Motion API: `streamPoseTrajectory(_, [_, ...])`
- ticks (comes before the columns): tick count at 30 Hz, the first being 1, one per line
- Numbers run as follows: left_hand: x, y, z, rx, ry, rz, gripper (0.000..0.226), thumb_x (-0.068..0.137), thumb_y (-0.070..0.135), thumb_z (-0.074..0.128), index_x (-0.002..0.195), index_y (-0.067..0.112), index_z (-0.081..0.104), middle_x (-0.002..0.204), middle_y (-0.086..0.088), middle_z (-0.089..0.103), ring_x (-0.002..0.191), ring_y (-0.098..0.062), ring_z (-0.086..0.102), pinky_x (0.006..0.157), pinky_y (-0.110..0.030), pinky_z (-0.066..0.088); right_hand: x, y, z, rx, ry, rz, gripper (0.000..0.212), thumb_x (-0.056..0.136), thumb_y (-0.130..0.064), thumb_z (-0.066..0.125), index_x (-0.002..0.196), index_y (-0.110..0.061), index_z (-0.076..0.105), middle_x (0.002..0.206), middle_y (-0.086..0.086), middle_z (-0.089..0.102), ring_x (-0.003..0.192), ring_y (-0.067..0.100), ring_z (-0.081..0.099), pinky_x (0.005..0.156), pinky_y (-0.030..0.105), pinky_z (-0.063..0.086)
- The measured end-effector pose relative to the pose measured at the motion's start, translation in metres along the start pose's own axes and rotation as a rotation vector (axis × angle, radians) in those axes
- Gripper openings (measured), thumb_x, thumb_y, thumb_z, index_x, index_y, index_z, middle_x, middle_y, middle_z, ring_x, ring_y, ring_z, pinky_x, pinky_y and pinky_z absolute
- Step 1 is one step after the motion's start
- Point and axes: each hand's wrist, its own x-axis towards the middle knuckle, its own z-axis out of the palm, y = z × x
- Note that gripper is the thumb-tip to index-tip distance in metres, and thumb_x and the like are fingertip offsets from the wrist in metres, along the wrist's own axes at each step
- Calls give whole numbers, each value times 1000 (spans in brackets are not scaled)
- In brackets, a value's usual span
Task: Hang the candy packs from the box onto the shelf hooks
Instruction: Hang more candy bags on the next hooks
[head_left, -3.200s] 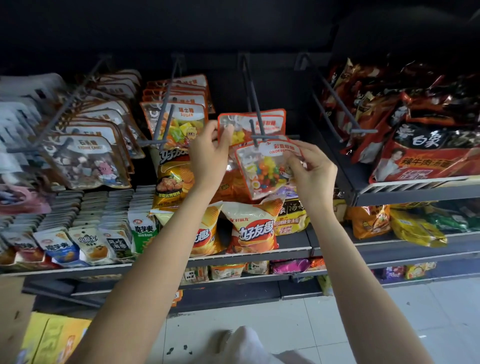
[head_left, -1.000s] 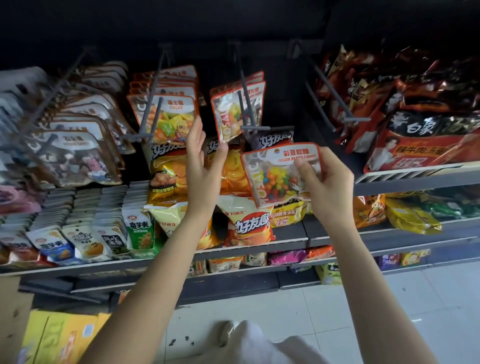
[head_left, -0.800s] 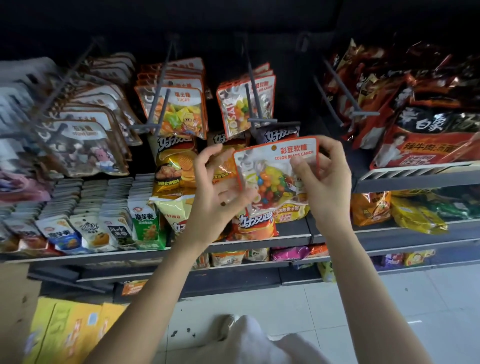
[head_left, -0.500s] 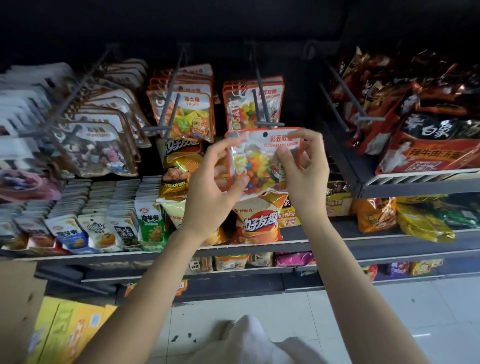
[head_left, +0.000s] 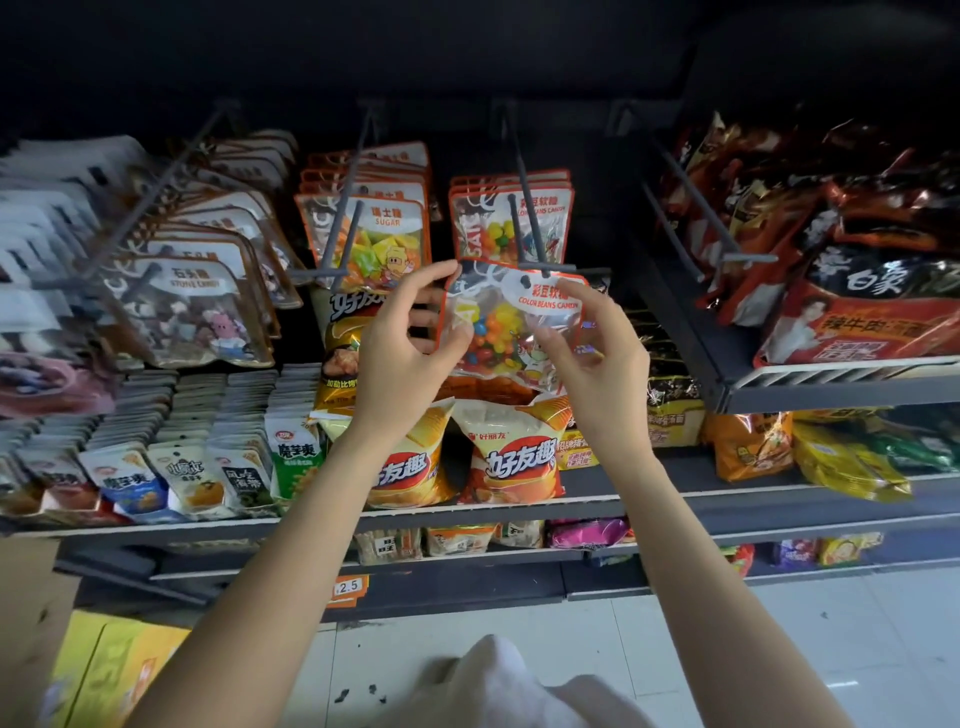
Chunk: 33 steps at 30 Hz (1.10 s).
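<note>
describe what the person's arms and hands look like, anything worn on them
Both forearms are bare up to the frame edge: no sleeves, gloves or watch show. The left hand and right hand carry no rings or bracelets that I can see. The nails look short; any polish is too small to tell.

Two hands are raised at the shelf: the left hand (head_left: 402, 358) and the right hand (head_left: 592, 353), holding between them one colour-bean candy pack (head_left: 511, 325). Four double-wire shelf hooks jut out from the back panel: the stone candy hook (head_left: 156, 192), the sugar candy hook (head_left: 353, 192), the colour-bean hook (head_left: 527, 208) and a fourth hook (head_left: 696, 213) beside the red noodle bags. At least three colour-bean packs (head_left: 511, 218) hang on the third; the exact number behind is unclear. Two orange chip bags (head_left: 511, 452) stand upright on the shelf below. One yellow box (head_left: 104, 670) sits on the floor. One price tag (head_left: 348, 587) reads 2.5.
</note>
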Motion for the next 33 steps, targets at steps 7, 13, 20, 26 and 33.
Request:
streamPoseTrajectory(7, [46, -18, 26, 301, 117, 102, 48, 90, 17, 63, 137, 18, 50, 126, 0, 58, 108, -10, 55, 82, -4, 37, 40, 19, 24, -238, -69, -37, 70, 82, -23, 76, 144, -22, 43, 142, 9, 32, 96, -6, 35, 84, 22, 46])
streamPoseTrajectory(13, [77, -23, 53, 453, -113, -67, 94, 86, 25, 70, 154, 18, 5, 143, -10, 37, 127, -21, 44, 98, -23, 36, 78, 28, 46, -443, -26, -14, 80, 81, -13, 75, 148, -29, 34, 154, 20, 13, 122, 29, 44, 86, 43, 55])
streamPoseTrajectory(20, [46, -31, 48, 169, -177, -102, 95, 89, 12, 64, 152, 26, -6, 161, -6, 4, 148, -20, 6, 116, -37, 16, 38, 29, 47, -600, -113, -45, 79, 83, -19, 72, 150, -10, 30, 155, 28, 13, 144, 47, 10, 113, 63, 18])
streamPoseTrajectory(26, [-33, -34, 3, 2, -292, -172, 61, 93, 17, 61, 146, 29, 33, 149, 9, 39, 138, -7, 32, 117, -36, 25, -41, 14, 31, -458, -73, 10, 44, 94, -25, 53, 135, -10, 50, 140, 12, 49, 137, 35, 31, 110, 53, 28])
streamPoseTrajectory(33, [-148, -31, -79, 87, 70, -74, 23, 92, 34, 51, 110, 25, 63, 103, 18, 66, 103, -1, 60, 92, -25, 45, -127, -31, 29, -323, -208, -153, 27, 95, -18, 53, 119, -11, 62, 107, 1, 68, 91, 16, 64, 67, 28, 50])
